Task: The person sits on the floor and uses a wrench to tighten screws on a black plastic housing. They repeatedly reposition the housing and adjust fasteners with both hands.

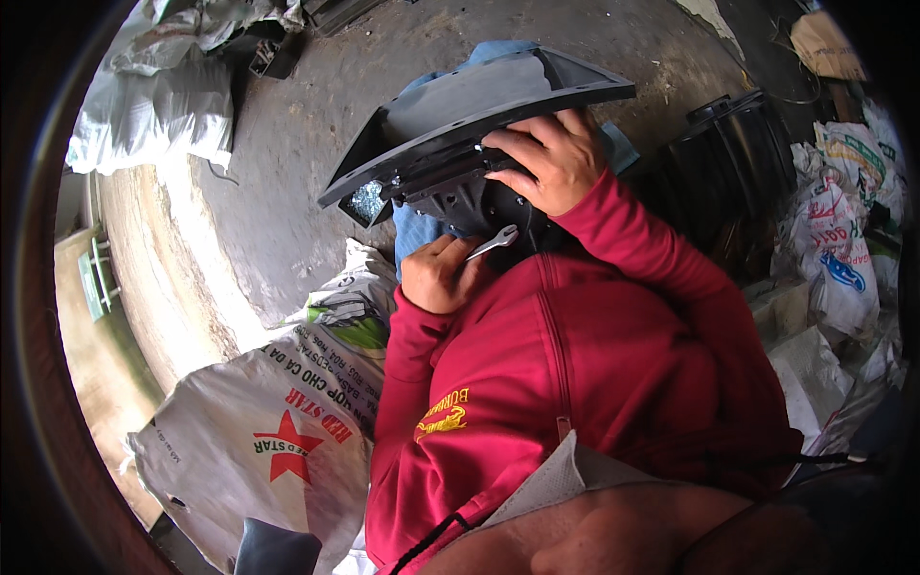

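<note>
A black, wide-framed plastic housing (460,115) is tilted in front of my chest, its underside with fittings and small bright screws turned toward me. My left hand (439,276) is closed round an open-end wrench (494,241), whose jaw end points up and right, just below the housing's underside. My right hand (554,161) grips the housing's near edge from the right, thumb and forefinger apart beside the fittings. At the housing's left corner, an opening shows shiny, clear-looking bits (367,202). Blue cloth (414,233) shows below and behind the housing.
A large printed white sack (220,431) lies at my left. Black ribbed plastic parts (733,158) stand to the right, beside crumpled bags (829,240). White bags (158,105) and a small dark box (276,56) lie far left on the grey floor (326,105).
</note>
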A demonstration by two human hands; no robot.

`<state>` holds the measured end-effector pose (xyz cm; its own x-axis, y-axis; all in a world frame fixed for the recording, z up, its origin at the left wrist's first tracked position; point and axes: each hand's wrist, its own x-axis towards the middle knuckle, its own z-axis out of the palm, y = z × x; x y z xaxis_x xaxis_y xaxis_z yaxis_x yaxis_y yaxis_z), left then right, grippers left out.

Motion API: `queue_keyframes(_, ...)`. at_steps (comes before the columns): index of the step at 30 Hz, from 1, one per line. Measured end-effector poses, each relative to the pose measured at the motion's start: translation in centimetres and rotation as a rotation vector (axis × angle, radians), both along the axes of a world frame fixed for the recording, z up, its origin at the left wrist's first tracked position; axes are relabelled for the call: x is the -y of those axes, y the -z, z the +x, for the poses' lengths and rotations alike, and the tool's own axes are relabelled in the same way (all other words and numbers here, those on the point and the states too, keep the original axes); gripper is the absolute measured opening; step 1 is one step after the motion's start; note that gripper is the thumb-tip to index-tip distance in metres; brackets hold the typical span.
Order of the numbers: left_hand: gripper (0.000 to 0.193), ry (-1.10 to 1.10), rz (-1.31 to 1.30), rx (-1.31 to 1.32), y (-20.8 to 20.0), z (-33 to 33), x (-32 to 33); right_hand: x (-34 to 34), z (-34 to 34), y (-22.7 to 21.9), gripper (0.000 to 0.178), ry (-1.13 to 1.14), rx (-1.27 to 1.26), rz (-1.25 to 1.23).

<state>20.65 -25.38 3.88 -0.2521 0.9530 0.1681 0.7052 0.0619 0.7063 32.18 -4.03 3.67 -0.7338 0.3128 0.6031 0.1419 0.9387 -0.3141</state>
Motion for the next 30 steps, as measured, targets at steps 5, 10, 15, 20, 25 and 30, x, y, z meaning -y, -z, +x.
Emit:
queue_keyframes(5,0.038,-0.224,0.158,0.082,-3.2,0.2,-2.3,0.4,0.1,-0.5,0.045,0.001,0.008,-0.031)
queue_keyframes(10,0.054,-0.189,0.155,-0.158,-3.1,-1.0,-4.8,0.2,0.1,-0.9,0.042,0.002,0.036,0.009)
queue_keyframes(15,0.055,-0.259,0.071,-0.209,-2.7,-0.3,-5.5,0.3,0.2,-0.5,0.045,0.015,0.032,0.014)
queue_keyframes(20,0.051,-0.340,-0.008,-0.162,-2.2,-0.1,-5.3,0.5,0.1,-0.8,0.040,0.025,0.047,0.059)
queue_keyframes(25,0.050,-0.310,0.034,-0.227,-2.3,-0.1,-5.1,0.6,0.0,-0.7,0.043,0.026,0.043,0.037)
queue_keyframes(30,0.050,-0.309,0.061,-0.182,-2.4,0.0,-5.3,0.5,-0.1,-0.4,0.043,0.025,0.007,0.012)
